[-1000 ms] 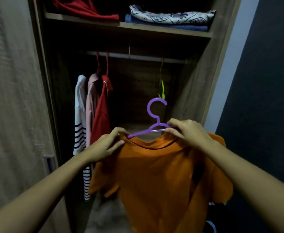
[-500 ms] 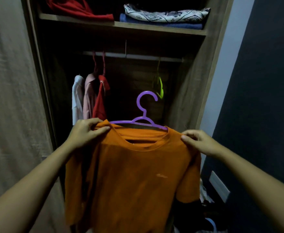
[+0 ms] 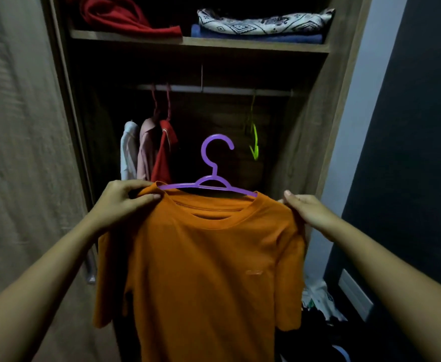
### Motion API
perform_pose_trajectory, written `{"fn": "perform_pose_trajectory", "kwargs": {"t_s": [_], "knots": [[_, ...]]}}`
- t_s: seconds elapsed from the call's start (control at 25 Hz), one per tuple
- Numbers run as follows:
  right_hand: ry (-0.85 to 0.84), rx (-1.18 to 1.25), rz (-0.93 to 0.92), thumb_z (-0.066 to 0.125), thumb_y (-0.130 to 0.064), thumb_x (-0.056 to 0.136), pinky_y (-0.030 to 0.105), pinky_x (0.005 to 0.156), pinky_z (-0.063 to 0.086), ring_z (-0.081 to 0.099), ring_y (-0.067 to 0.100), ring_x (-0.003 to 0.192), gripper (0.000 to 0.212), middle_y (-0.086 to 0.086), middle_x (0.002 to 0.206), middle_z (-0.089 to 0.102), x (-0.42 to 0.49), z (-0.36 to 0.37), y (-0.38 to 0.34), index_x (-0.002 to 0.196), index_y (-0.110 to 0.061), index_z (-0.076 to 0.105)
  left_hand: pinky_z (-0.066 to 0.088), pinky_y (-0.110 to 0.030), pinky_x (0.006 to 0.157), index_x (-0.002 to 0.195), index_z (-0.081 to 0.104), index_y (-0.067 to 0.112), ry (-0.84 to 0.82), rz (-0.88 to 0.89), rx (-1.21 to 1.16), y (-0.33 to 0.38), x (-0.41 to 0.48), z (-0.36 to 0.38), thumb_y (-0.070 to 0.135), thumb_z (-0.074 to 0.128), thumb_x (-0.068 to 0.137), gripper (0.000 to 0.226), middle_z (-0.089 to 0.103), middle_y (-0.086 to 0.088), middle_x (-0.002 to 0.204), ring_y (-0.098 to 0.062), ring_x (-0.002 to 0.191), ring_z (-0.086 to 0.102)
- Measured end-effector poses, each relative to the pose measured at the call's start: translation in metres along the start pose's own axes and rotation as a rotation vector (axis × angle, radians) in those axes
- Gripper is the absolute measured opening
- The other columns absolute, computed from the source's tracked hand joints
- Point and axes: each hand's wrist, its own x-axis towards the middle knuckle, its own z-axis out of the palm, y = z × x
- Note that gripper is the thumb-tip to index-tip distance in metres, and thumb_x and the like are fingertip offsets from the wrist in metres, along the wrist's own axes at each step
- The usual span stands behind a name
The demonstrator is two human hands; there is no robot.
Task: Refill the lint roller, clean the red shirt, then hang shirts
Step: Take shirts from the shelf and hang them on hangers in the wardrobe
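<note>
The orange shirt [image 3: 203, 270], soft, light and likely to slide, hangs on the purple hanger [image 3: 211, 178] before the wardrobe rail [image 3: 214, 89], left hand [image 3: 121, 202] and right hand [image 3: 305, 211] pinching its shoulders; the stiff hook looks safer.

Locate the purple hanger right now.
Centre of the head view, the purple hanger sits inside the orange shirt, below the closet rail, left of the green hanger.
</note>
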Motion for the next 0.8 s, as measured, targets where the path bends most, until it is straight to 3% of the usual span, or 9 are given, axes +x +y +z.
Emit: {"fn": "perform_pose_trajectory", "kwargs": {"t_s": [0.12, 0.24, 0.32, 0.44, 0.52, 0.64, 0.8], "knots": [[0.086, -0.177, -0.25, 0.046, -0.038, 0.094, 0.031, 0.096, 0.042, 0.049, 0.013, 0.115, 0.037, -0.005, 0.123, 0.052, 0.002, 0.013, -0.008, 0.127, -0.023, 0.051, 0.049, -0.011, 0.079, 0.085, 0.066, 0.054, 0.065, -0.092, 0.016, 0.01, 0.0, -0.009, 0.024, 0.072, 0.078, 0.032, 0.068, 0.03, 0.085, 0.006, 0.09, 0.062], [0.212, -0.177, -0.501, 0.055, -0.025, 0.092, 0.019, 0.085, 0.042, 0.054, 0.008, 0.105, 0.028, -0.004, 0.117, 0.057, 0.005, 0.043, -0.032, 0.119, -0.022, 0.056, 0.052, -0.035, 0.074, 0.105, 0.068, 0.035, 0.162, -0.21, 0.287, 0.026, -0.002, -0.01, 0.038, 0.068, 0.081, 0.024, 0.071, 0.005, 0.099, -0.016, 0.092, 0.063], [0.046, 0.01, -0.41, 0.051, -0.023, 0.094, 0.017, 0.08, 0.045, 0.059, 0.005, 0.093, 0.024, 0.003, 0.114, 0.064, 0.009, 0.069, -0.058, 0.116, -0.018, 0.058, 0.047, -0.033, 0.068, 0.107, 0.067, 0.033, 0.208, -0.279, 0.445, 0.047, -0.005, -0.003, 0.044, 0.063, 0.082, 0.028, 0.071, -0.004, 0.097, -0.026, 0.091, 0.063], [-0.235, 0.437, -0.054, 0.041, -0.029, 0.098, 0.017, 0.078, 0.046, 0.06, 0.012, 0.096, 0.035, 0.008, 0.119, 0.062, 0.024, 0.104, -0.087, 0.127, -0.011, 0.049, 0.046, -0.036, 0.07, 0.107, 0.066, 0.035, 0.177, -0.376, 0.533, 0.074, -0.004, 0.021, 0.049, 0.057, 0.084, 0.028, 0.069, -0.01, 0.101, -0.034, 0.097, 0.062], [-0.252, 0.595, 0.098, 0.04, -0.033, 0.098, 0.018, 0.076, 0.047, 0.061, 0.012, 0.095, 0.034, 0.004, 0.108, 0.063, 0.04, 0.117, -0.094, 0.124, -0.013, 0.049, 0.047, -0.037, 0.073, 0.11, 0.063, 0.035, 0.147, -0.408, 0.572, 0.079, -0.001, 0.041, 0.05, 0.053, 0.085, 0.03, 0.068, -0.011, 0.105, -0.035, 0.1, 0.061], [-0.161, 0.774, 0.205, 0.044, -0.026, 0.097, 0.022, 0.078, 0.047, 0.06, 0.009, 0.077, 0.019, 0.005, 0.086, 0.061, 0.07, 0.123, -0.093, 0.101, -0.01, 0.054, 0.047, -0.04, 0.077, 0.119, 0.056, 0.03, 0.083, -0.386, 0.578, 0.08, 0.007, 0.06, 0.045, 0.05, 0.089, 0.034, 0.065, -0.012, 0.112, -0.037, 0.105, 0.058], [-0.086, 0.685, 0.109, 0.047, -0.019, 0.096, 0.016, 0.064, 0.043, 0.055, 0.002, 0.058, 0.02, -0.001, 0.074, 0.06, 0.113, 0.116, -0.101, 0.077, -0.018, 0.054, 0.048, -0.038, 0.085, 0.141, 0.034, 0.025, 0.115, -0.203, 0.404, 0.065, 0.011, 0.074, 0.037, 0.043, 0.093, 0.05, 0.064, -0.012, 0.118, -0.033, 0.107, 0.06]]}}
